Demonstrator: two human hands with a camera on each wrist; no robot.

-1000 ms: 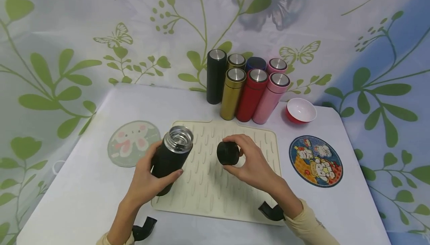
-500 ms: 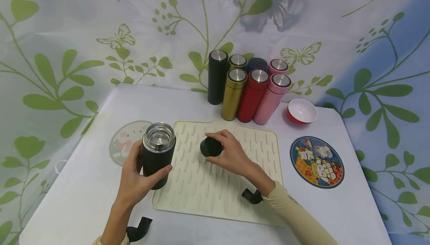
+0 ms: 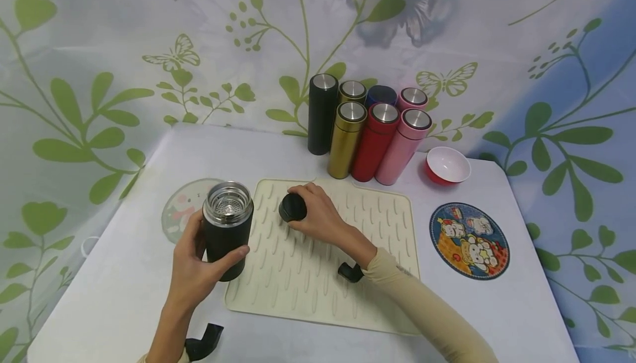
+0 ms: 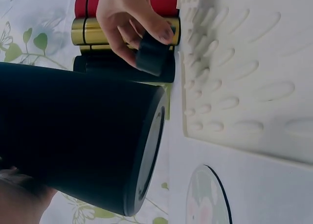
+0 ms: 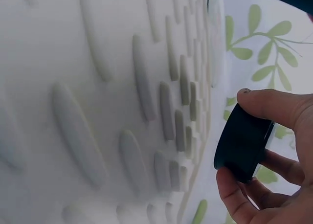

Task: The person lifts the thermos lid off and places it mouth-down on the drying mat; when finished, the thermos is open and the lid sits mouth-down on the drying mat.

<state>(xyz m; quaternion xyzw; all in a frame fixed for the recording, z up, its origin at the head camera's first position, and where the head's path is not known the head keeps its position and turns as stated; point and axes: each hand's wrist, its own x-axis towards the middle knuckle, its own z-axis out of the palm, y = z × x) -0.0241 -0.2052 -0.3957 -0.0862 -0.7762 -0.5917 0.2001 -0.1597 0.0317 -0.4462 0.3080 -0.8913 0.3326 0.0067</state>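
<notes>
My left hand (image 3: 191,266) grips a black thermos (image 3: 228,244) round its body, nearly upright, over the left edge of the cream mat (image 3: 308,280). Its steel mouth is uncovered, and a perforated strainer (image 3: 229,205) shows inside. The left wrist view has the thermos base (image 4: 151,153) hanging above the table. To the right, my right hand (image 3: 320,214) pinches a black lid (image 3: 293,207) between thumb and fingers, above the mat and apart from the thermos mouth. In the right wrist view the lid (image 5: 243,145) is tilted on its side.
Several closed thermoses stand together at the back, with a tall black one (image 3: 322,114), a gold one (image 3: 346,142) and a red one (image 3: 375,145) among them. A red and white bowl (image 3: 447,165) sits right of them. Round coasters lie left (image 3: 181,211) and right (image 3: 469,241).
The thermos has moved left and come more upright in my left hand. My right hand has carried the lid leftward and slightly up, nearer the thermos.
</notes>
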